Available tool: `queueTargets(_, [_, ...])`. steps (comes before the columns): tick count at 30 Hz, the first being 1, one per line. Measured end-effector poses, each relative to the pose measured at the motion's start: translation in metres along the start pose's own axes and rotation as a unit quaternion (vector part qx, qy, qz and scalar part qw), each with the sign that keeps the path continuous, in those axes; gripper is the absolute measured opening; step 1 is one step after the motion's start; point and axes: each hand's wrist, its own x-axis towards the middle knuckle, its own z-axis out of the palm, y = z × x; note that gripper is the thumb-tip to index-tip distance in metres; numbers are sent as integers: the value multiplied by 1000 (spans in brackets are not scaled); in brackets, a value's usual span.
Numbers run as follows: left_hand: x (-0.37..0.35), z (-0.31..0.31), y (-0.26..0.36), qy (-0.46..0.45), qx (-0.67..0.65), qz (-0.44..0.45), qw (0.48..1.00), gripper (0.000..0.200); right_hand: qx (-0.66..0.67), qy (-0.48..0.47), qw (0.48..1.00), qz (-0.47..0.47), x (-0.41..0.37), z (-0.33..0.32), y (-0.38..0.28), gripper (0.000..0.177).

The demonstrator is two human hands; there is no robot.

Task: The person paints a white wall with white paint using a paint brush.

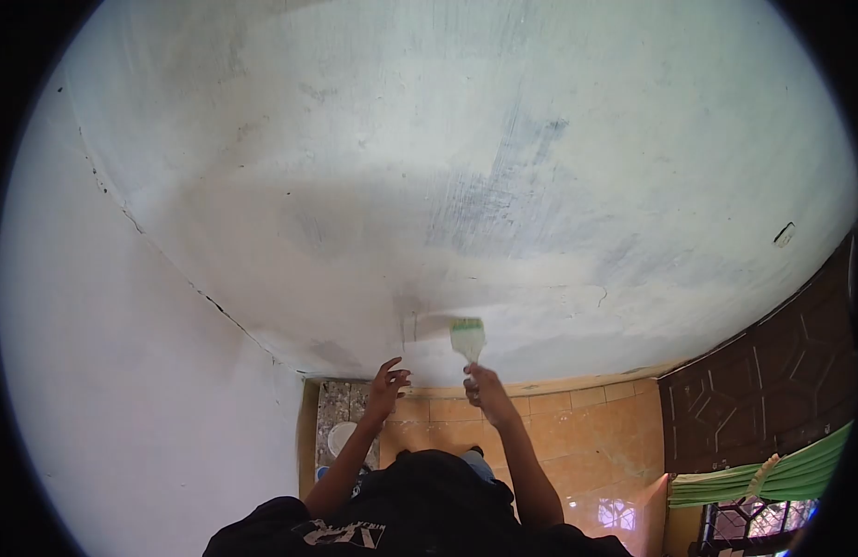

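My right hand is wrapped round the handle of a wide paintbrush, whose bristles point up and lie right at the lower wall. Green shows along the bristle end, and the lower part of the brush is pale. My left hand is raised to the left of it with bent fingers spread and nothing in them. Before both hands rises a whitish wall with bluish-grey brushed patches and a few darker smudges near the left hand.
A cracked corner line separates a plain white wall on the left. Below it stands a paint-spattered surface with a round white container. Orange tiles cover the floor. A dark panelled door and green curtain are at right.
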Motion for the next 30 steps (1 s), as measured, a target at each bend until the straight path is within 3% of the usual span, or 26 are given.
queueTargets(3, [7,-2,-6,-15,3,12,1000,41,-36,-44,998,-37,-40,37,-87,35])
queueTargets(7, [19,-3,-11,-20,3,21,1000,38,-98,-52,972,-209,-70,88,-170,34])
queueTargets(9, [18,-3,-10,-23,5,27,999,37,-98,-61,962,-248,-67,99,-204,36])
queueTargets(13, [11,1,3,-22,4,28,999,37,-116,-21,935,-333,-14,91,-185,37])
queueTargets(15, [9,-1,0,-17,-3,25,1000,37,-105,-10,934,-340,11,74,-140,39])
queueTargets(18, [4,-6,-11,-10,-9,20,1000,36,-74,11,946,-315,38,42,-54,42])
queueTargets(23, [0,-15,-26,2,-12,10,1000,34,-49,55,984,-159,40,9,57,39])
queueTargets(28, [4,-22,-9,21,-9,20,1000,33,52,67,992,88,24,15,61,29])
queueTargets(30, [3,-21,-3,24,-10,27,999,32,70,14,996,59,15,26,20,26])
